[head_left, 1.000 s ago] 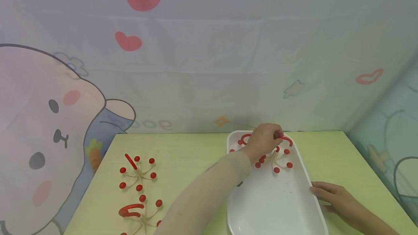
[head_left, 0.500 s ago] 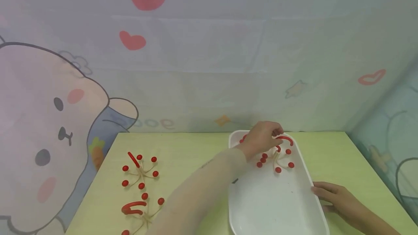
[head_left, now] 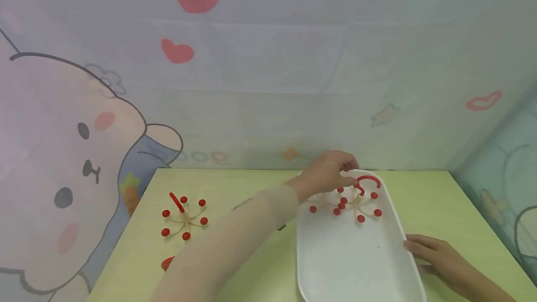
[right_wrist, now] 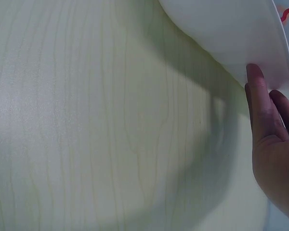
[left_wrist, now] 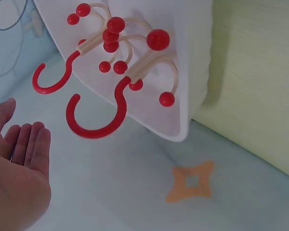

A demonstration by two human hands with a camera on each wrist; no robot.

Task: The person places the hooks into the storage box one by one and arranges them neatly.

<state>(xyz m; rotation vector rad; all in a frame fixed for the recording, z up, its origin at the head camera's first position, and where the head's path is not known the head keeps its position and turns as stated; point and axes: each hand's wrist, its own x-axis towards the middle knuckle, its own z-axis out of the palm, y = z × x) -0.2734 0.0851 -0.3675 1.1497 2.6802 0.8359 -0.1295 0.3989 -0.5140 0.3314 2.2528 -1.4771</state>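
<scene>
Reaching across to the far end of a white tray (head_left: 356, 264), a person's left hand (head_left: 331, 174) hovers over a cluster of red-tipped hooks (head_left: 356, 199) lying in the tray; fingers look loosely curled, w/ nothing clearly gripped, and the left wrist view shows them relaxed beside two red hook loops (left_wrist: 94, 120). Right hand (head_left: 436, 257) lies flat on the green table (head_left: 428, 199), straight fingers touching the tray's right rim, steadying it. One more hook set (head_left: 184, 218) sits well apart on the table's left side. Judgement: to lift cleanly, pinch one red loop only, approx. at its top, and raise slowly so the tangled beige prongs separate; keep the tray braced so it doesn't slide.
</scene>
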